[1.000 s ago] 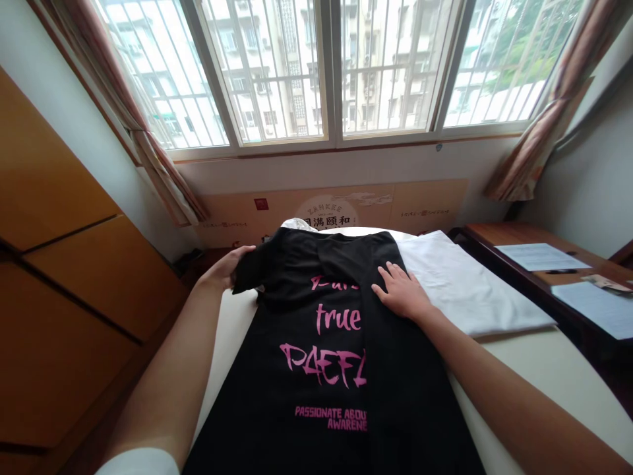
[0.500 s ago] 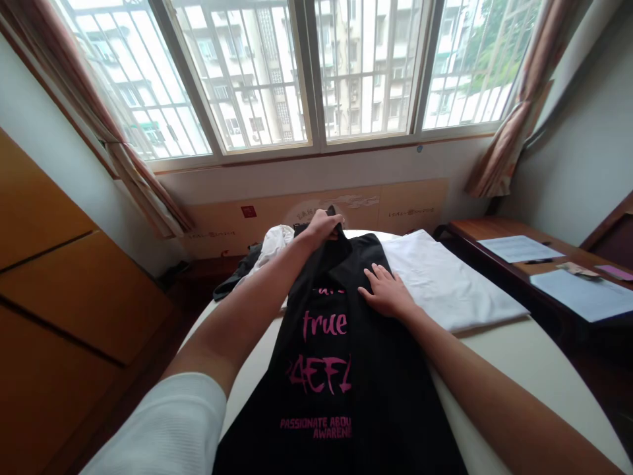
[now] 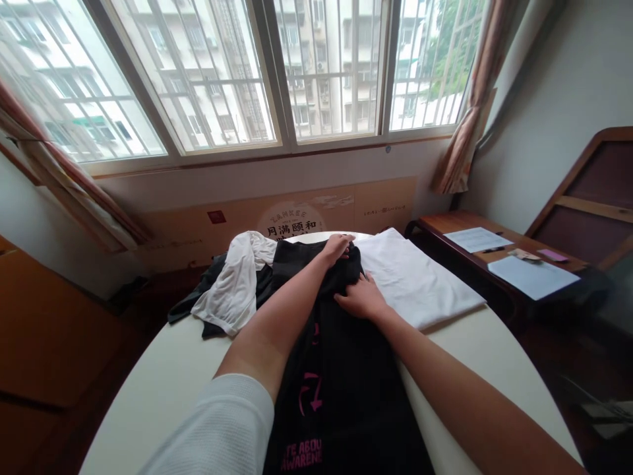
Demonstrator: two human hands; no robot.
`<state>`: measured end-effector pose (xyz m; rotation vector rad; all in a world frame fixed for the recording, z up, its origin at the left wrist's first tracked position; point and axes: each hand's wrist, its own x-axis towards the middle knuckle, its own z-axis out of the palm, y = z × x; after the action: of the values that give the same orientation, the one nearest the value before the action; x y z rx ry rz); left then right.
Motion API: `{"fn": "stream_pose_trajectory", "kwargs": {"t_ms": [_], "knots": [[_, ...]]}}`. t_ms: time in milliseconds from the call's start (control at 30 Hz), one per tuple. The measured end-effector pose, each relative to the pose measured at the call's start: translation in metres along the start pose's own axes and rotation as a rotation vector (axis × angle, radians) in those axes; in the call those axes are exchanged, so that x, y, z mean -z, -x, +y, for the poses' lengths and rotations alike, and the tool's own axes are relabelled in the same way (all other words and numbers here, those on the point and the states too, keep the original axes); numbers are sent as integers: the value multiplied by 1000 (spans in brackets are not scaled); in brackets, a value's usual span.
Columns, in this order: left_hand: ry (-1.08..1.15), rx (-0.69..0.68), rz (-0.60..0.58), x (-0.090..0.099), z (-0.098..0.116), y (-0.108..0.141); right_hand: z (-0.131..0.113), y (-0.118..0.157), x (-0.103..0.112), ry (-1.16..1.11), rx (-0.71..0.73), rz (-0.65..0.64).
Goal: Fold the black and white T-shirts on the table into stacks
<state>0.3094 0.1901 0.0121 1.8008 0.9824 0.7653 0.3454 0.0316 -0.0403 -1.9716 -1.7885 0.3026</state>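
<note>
A black T-shirt [image 3: 361,382] with pink lettering lies lengthwise on the round white table [image 3: 163,376], folded partway over itself so that only part of the print shows. At its far end my left hand [image 3: 338,249] grips a fold of the black cloth, fingers closed. My right hand [image 3: 363,297] rests on the shirt just nearer and to the right, its fingers spread and partly tucked against the folded edge. The shirt's near end runs out of the picture at the bottom.
A folded white garment [image 3: 415,277] lies right of the shirt. To the left are a crumpled white garment [image 3: 237,284] and dark clothing [image 3: 190,293]. A wooden side table [image 3: 430,227] at the right holds paper sheets [image 3: 534,276]. A barred window [image 3: 326,72] fills the back.
My left hand has brought its part of the black shirt across to the right, covering more of the lettering. My right hand stays on the shirt. The view has turned slightly right.
</note>
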Motion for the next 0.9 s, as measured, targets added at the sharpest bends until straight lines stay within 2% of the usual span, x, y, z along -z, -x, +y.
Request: {"fn": "stream_pose_trajectory", "kwargs": {"t_ms": [100, 233, 400, 633, 767, 900], "knots": [[-78, -57, -53, 0, -11, 6, 11, -8, 6, -95, -106, 85], [-303, -143, 3, 17, -25, 12, 23, -18, 11, -238, -241, 192], [-577, -137, 7, 40, -37, 9, 24, -19, 5, -302, -188, 249], [-756, -157, -62, 60, -35, -14, 25, -18, 4, -285, -103, 281], [-797, -181, 55, 63, -27, -24, 25, -20, 2, -238, -124, 277], [-890, -155, 205, 54, -22, -27, 21, -20, -6, -170, -202, 314]]}}
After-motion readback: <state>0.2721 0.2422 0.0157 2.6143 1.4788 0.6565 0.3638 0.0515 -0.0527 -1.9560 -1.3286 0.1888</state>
